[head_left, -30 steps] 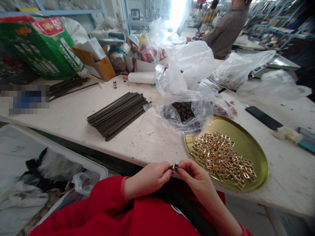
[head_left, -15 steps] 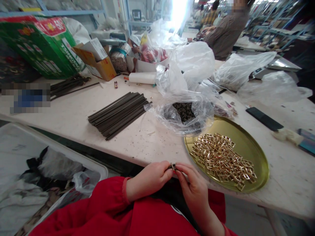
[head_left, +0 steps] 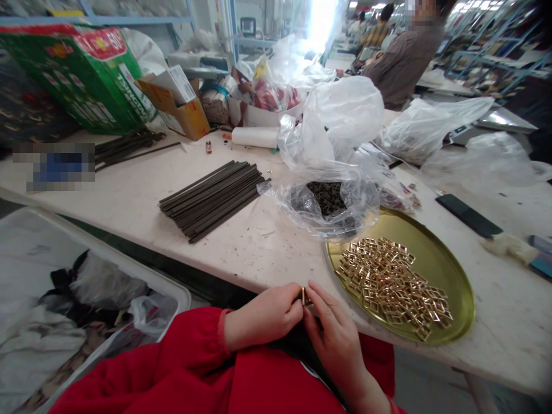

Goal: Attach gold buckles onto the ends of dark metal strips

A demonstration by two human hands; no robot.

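Just off the table's front edge, my left hand (head_left: 269, 313) is closed, its thumb and finger pinching a small gold buckle (head_left: 303, 296) seen almost edge-on. My right hand (head_left: 335, 336) meets it from the other side, thumb and fingertips closed at the same buckle. A small dark bit shows between the fingertips, too hidden to name. To the right, a round gold tray (head_left: 459, 293) bears a heap of rectangular gold buckles (head_left: 394, 282). Behind it, an open clear plastic bag (head_left: 280, 198) holds small dark brown pieces (head_left: 328, 198). A bundle of dark brown strips (head_left: 213, 198) lies left of the bag.
A white bin (head_left: 179, 296) with scraps stands below the table at left. Farther back are a green carton (head_left: 92, 86), an orange box (head_left: 196, 118), a white roll (head_left: 254, 137) and plastic bags (head_left: 345, 106). A black flat object (head_left: 468, 215) lies right. Another person (head_left: 403, 60) is behind.
Both hands stay together at nearly the same spot. The gold buckle between the fingertips has turned and now shows upright. The right fingers are straighter, and the whole view has shifted slightly.
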